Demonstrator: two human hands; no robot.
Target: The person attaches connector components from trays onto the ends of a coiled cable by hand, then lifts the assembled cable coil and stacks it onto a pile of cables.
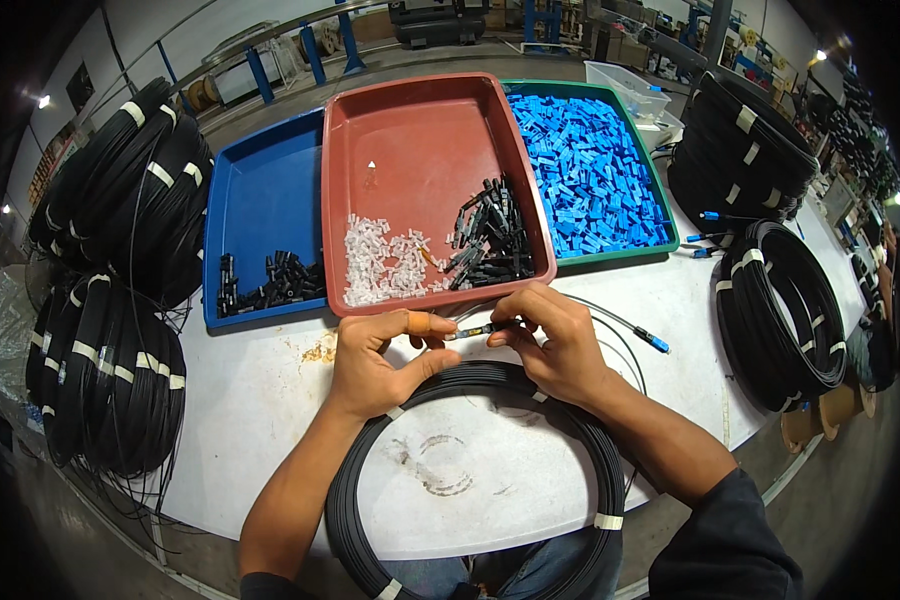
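A small dark fiber optic connector (473, 331), with a yellowish spot at its middle, is held level between my two hands. Index finger and thumb of my left hand (375, 362) close about its left end; an orange band wraps that index finger. On the other end, my right hand (558, 345) pinches it, the fingertips partly hiding it. Below the hands lies a large coil of black cable (345, 490), tied with white tape, partly over the table's near edge. A cable end with a blue connector (652, 340) rests right of my right hand.
Beyond my hands, a red tray (420, 130) holds clear and black small parts. Black parts lie in the blue tray (260, 190); blue connector housings fill the green tray (667, 215). Black cable coils (110, 375) stack at left, with more coils (780, 315) at right.
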